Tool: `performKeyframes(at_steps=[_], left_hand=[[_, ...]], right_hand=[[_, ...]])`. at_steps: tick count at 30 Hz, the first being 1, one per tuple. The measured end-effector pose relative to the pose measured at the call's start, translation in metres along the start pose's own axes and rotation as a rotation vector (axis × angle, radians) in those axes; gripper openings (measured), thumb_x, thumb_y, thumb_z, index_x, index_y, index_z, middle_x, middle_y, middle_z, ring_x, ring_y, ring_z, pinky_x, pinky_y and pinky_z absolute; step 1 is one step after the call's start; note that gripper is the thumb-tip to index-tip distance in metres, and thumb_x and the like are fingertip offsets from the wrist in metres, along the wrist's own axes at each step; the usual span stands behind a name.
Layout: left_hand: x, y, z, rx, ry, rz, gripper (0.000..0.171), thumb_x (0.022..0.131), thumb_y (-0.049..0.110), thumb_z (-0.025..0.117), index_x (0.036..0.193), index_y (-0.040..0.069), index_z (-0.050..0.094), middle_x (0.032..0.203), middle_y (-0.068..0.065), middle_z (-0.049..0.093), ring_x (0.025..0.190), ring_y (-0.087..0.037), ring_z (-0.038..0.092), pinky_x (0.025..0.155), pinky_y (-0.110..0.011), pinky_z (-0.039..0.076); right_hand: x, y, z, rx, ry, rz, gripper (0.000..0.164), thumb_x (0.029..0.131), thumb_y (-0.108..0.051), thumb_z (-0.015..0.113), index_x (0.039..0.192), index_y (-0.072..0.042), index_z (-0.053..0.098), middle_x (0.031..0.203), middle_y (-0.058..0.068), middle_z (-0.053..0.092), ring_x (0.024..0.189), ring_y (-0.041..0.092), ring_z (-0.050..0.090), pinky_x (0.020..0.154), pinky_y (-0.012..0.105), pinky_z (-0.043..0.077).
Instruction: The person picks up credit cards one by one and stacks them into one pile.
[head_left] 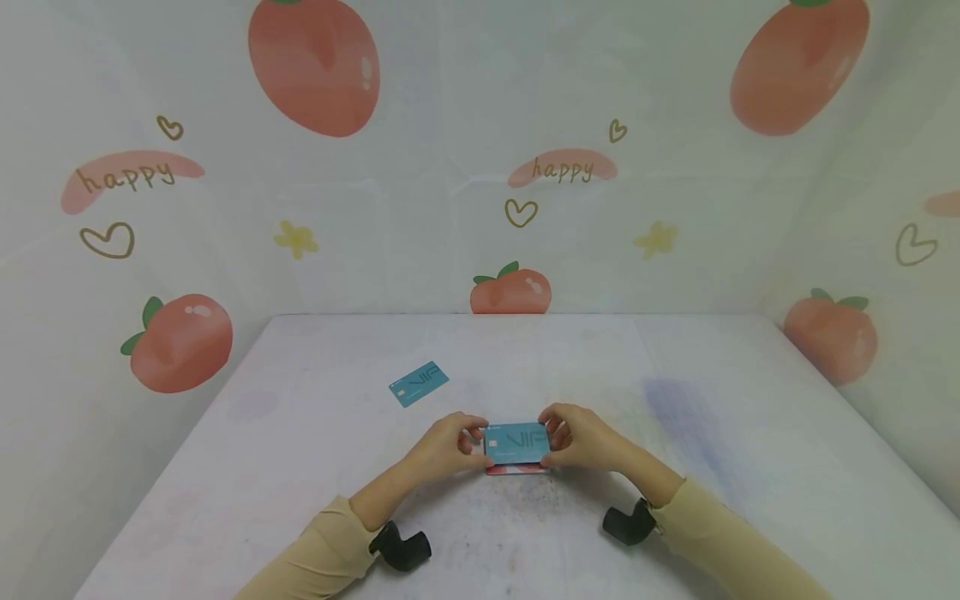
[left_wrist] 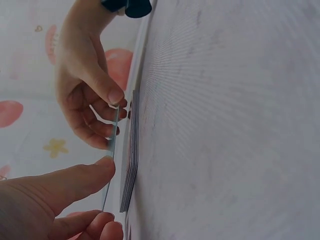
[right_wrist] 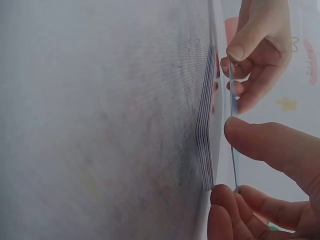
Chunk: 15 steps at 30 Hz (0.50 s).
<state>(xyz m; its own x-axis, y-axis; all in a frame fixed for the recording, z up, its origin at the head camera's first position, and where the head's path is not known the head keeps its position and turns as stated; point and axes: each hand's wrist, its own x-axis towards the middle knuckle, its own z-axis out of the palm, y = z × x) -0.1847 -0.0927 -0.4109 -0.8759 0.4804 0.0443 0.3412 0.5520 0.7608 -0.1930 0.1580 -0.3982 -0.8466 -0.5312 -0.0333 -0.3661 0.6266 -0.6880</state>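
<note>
Between my two hands is a blue-green card (head_left: 517, 443) printed "VIP", held flat by its short ends. My left hand (head_left: 450, 446) pinches its left end with thumb and fingers, and my right hand (head_left: 581, 437) pinches the right end. Right under it lies a stack of cards (right_wrist: 204, 125) on the table, red and white on top; a strip of the stack peeks out below the held card in the head view. In both wrist views a narrow gap shows between the held card and the stack. Much of the stack's top is hidden.
Another blue-green VIP card (head_left: 418, 384) lies tilted on the table (head_left: 315, 467), farther back and to the left. A white cloth backdrop (head_left: 405, 233) printed with red fruit rises behind the table and along its sides. Black wrist mounts (head_left: 405, 550) hang at both sleeves.
</note>
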Motion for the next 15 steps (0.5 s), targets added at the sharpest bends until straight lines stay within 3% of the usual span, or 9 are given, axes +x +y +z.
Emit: performKeyframes(at_steps=[15], left_hand=[[-0.0014, 0.0033, 0.0, 0.039, -0.024, -0.015, 0.052, 0.075, 0.015, 0.077, 0.119, -0.006, 0.058, 0.093, -0.008, 0.06, 0.072, -0.01, 0.048, 0.061, -0.018, 0.039]], right_hand=[[-0.0028, -0.0012, 0.0018, -0.001, -0.018, 0.009, 0.048, 0.072, -0.013, 0.078, 0.111, 0.003, 0.054, 0.098, 0.011, 0.06, 0.08, 0.013, 0.06, 0.067, 0.02, 0.048]])
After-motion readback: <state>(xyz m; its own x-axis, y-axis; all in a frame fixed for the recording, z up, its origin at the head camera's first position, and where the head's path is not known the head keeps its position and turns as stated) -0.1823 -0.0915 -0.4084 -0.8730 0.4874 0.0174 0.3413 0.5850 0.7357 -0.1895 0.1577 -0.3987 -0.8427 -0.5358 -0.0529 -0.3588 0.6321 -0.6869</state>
